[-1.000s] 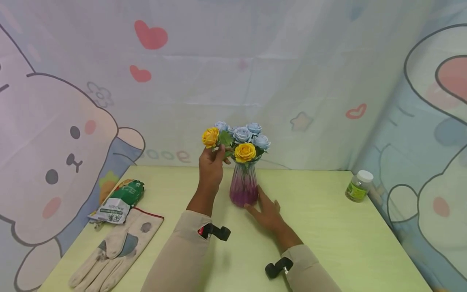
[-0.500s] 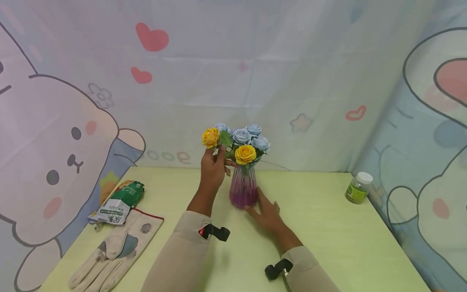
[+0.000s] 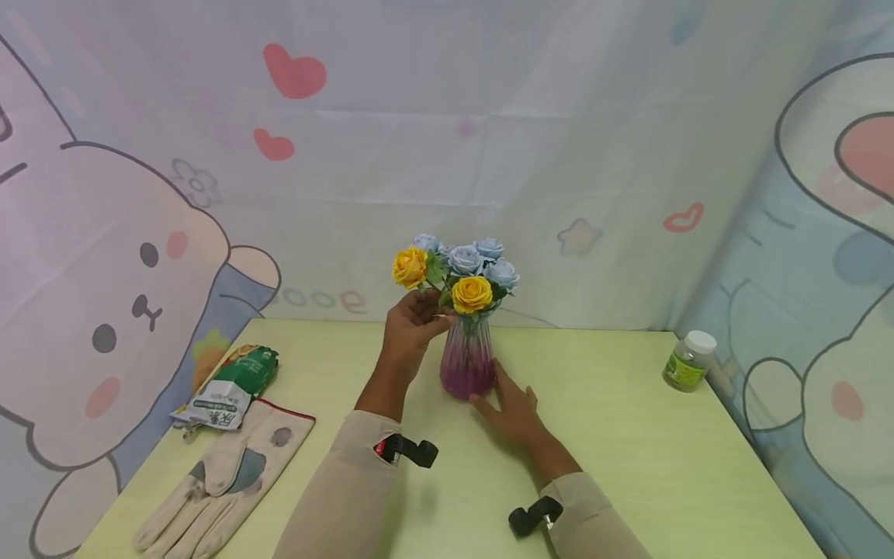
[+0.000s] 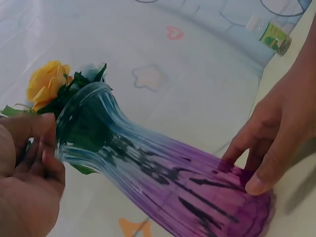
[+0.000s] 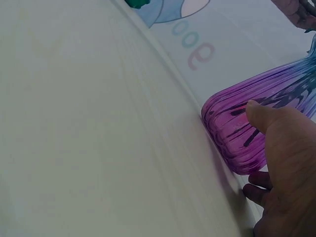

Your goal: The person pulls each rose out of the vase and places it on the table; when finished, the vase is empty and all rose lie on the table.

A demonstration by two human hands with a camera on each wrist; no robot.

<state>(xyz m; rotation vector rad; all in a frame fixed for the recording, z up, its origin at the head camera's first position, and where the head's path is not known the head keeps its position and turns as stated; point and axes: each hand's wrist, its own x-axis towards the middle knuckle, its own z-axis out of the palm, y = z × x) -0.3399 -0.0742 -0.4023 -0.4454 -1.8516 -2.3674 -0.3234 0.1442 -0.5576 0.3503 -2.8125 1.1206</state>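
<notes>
Yellow rose (image 3: 409, 268) leaning left beyond the rim of the upright vase (image 3: 466, 369) on the desk (image 3: 594, 458), long axis apparently slanting down rightward to the mouth. Just below the bloom, and nearer than the right, bent fingers of the left hand (image 3: 407, 332), impossible to tell whether pinching; against the vase's lower right side, right hand (image 3: 515, 411) with fingers and thumb spread.

Letters "oo" (image 3: 323, 300) on backdrop (image 3: 489, 155); print on packet (image 3: 230, 392), jar label (image 3: 683, 372) too small to read.
</notes>
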